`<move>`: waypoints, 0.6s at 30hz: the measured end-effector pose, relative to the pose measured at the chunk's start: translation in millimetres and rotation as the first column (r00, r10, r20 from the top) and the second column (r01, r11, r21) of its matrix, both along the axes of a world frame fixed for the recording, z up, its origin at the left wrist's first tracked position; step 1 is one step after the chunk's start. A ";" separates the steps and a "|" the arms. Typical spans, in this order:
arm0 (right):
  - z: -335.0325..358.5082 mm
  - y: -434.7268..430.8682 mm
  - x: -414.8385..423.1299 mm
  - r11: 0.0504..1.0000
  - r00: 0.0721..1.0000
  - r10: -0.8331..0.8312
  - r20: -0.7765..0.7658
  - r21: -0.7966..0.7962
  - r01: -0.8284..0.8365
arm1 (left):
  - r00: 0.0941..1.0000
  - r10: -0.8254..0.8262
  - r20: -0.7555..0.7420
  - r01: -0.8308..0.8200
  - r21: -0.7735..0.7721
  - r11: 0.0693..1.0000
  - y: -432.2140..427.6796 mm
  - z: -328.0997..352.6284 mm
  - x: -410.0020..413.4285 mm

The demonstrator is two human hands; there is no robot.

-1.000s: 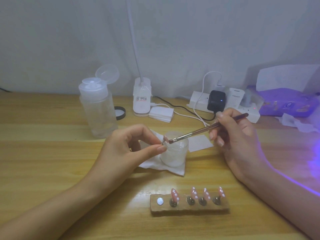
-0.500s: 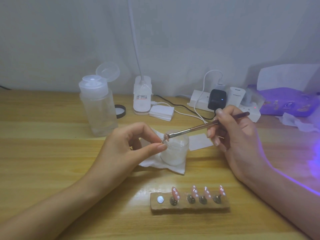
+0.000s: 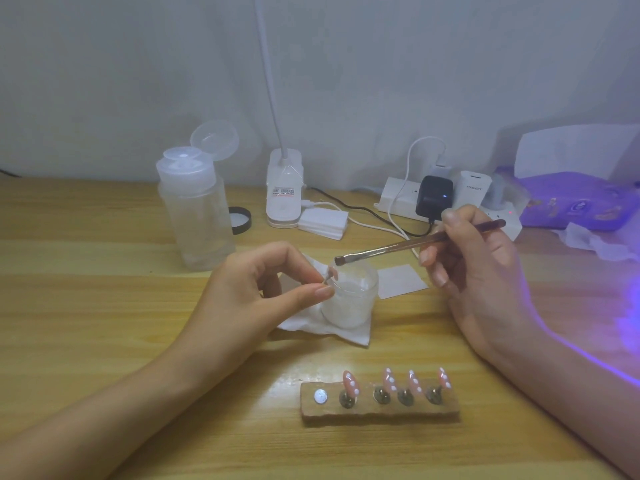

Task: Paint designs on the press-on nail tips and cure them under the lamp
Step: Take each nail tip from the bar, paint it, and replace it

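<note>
Four dotted nail tips [image 3: 390, 380] are parked on the near wooden holder [image 3: 381, 412], a fifth tip [image 3: 332, 273] is pinched by the left hand [image 3: 256, 296] by the jar [image 3: 349, 303], and the brush [image 3: 408, 244] is gripped in the right hand [image 3: 478, 271], so mostly done tbh, with curing probably left.

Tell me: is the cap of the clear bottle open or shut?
Open. The round cap stands flipped back, above and behind the top of the clear bottle.

lamp neck [image 3: 273, 98]: cut off at top | base label [image 3: 284, 191]: unreadable | pinched nail tip [image 3: 333, 273]: design too small
</note>
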State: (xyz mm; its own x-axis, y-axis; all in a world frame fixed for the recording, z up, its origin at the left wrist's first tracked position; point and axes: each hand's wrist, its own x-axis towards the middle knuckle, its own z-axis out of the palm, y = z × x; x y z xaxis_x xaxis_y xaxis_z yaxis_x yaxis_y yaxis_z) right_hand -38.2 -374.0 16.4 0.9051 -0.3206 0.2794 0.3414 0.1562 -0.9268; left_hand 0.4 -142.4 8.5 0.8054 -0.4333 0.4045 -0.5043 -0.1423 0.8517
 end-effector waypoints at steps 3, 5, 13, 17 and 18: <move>-0.2 1.9 0.2 0.999 0.999 -0.019 -0.037 -0.035 0.017 | 1.000 0.003 -0.001 -0.003 0.000 1.000 0.1 -0.2 0.1; 0.6 1.8 0.4 0.999 0.998 -0.045 -0.047 0.002 0.045 | 1.000 0.006 -0.001 -0.006 0.003 1.000 0.0 -0.3 0.1; 0.6 2.6 -0.2 1.000 0.997 -0.030 -0.069 -0.001 0.030 | 1.000 0.004 0.003 -0.004 0.006 1.000 0.5 -0.6 0.5; 2.3 2.1 -0.9 1.000 1.000 0.001 -0.018 0.014 -0.001 | 1.000 -0.007 0.009 0.007 -0.002 1.000 0.3 0.4 -0.3; 2.2 2.6 -0.9 1.000 1.000 0.007 -0.022 -0.005 -0.007 | 1.000 -0.004 0.014 0.004 0.001 1.000 0.0 0.4 -0.1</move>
